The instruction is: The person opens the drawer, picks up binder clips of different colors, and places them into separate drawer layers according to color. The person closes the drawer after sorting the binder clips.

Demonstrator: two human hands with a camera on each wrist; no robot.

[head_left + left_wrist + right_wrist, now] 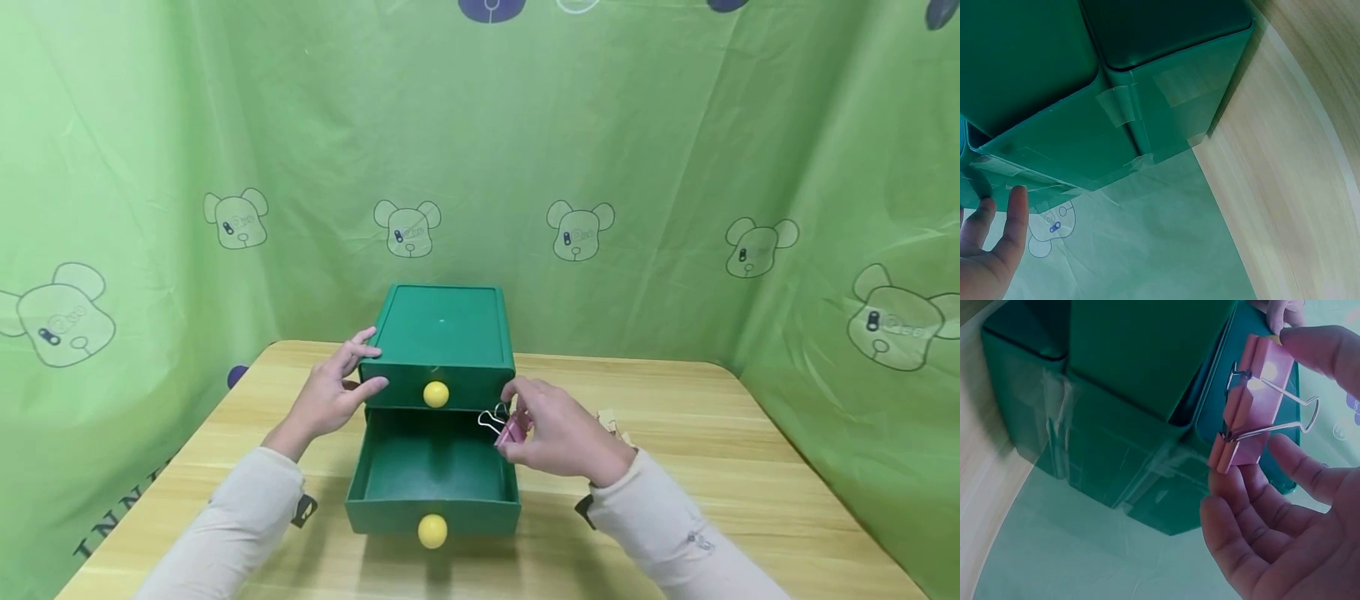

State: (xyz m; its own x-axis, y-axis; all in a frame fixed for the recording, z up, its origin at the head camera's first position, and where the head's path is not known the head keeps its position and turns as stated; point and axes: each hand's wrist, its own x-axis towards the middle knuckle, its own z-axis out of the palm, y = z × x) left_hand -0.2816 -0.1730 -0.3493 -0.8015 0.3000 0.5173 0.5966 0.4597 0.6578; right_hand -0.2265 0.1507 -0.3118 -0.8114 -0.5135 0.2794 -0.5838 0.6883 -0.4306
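A green drawer unit [442, 325] with yellow round knobs stands on the table. Its upper drawer [397, 387] is closed, while a lower drawer [390, 515] is pulled out and its visible floor is bare. My left hand [330, 396] is at the unit's upper left side, fingers extended along the side and top edge and thumb near the front. Between the thumb and fingers of my right hand [558, 429] is a pink binder clip [1266, 387] with silver wire handles. The clip is held above the right edge of the pulled-out drawer.
Small beige pieces [611, 423] lie on the wooden table [712, 483] behind my right wrist, partly hidden by it. A green curtain [480, 125] printed with bear heads surrounds the table at the back and sides. Clear tape [1116, 106] crosses joints on the unit's side.
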